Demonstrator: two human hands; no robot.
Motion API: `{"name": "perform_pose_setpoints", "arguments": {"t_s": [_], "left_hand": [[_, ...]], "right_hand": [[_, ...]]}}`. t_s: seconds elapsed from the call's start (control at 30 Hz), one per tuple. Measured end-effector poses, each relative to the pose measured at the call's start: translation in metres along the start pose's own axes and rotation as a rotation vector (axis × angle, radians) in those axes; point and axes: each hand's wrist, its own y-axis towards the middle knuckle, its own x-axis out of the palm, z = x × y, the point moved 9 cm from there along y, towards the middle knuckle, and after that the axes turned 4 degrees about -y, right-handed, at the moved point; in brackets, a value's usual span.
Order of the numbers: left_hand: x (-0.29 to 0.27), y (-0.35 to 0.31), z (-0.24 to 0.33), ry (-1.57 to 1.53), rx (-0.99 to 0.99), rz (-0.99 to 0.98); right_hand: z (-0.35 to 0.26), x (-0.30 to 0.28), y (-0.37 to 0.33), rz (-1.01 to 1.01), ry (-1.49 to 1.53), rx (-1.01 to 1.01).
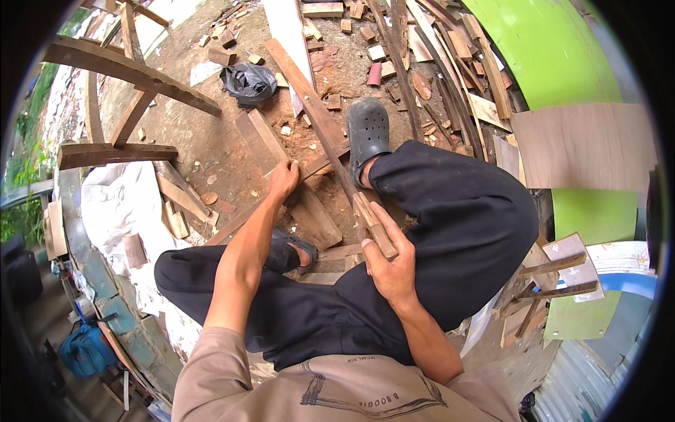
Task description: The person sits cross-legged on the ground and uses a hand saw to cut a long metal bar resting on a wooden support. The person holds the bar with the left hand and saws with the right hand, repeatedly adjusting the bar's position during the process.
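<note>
A long brown wooden plank (320, 123) slants from the far middle down toward my lap, its near end pale and notched. My right hand (394, 264) holds that near end, with the thumb and fingers along its sides. Further left, my left hand (284, 178) is closed on a darker crosswise wooden bar (325, 161), which passes by the long plank. The undersides of the left fingers are hidden. Below that hand lies a wide board (315, 214) on the ground, and another flat board (260, 141) lies just beyond it.
A wooden frame with legs (133, 70) stands at the far left. A black plastic bag (251, 83) and scattered wood offcuts (367, 34) lie on the dirt. Long strips (450, 63) are piled at the far right beside a green panel (555, 49). White cloth (121, 211) lies left.
</note>
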Motion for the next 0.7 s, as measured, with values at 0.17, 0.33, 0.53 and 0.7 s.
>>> {"name": "perform_pose_setpoints", "arguments": {"t_s": [0.17, 0.33, 0.53, 0.7], "left_hand": [[-0.001, 0.001, 0.002, 0.138, 0.065, -0.113], [-0.001, -0.014, 0.037, 0.284, 0.098, -0.141], [-0.001, -0.01, 0.049, 0.512, 0.271, -0.14], [0.007, -0.005, 0.051, 0.571, 0.311, -0.213]], "right_hand": [[0.001, 0.005, -0.001, -0.018, -0.006, -0.022], [0.003, 0.003, -0.002, -0.014, -0.025, -0.009], [0.001, 0.007, -0.002, -0.033, -0.065, -0.032], [0.003, 0.006, -0.002, -0.025, -0.047, -0.001]]}}
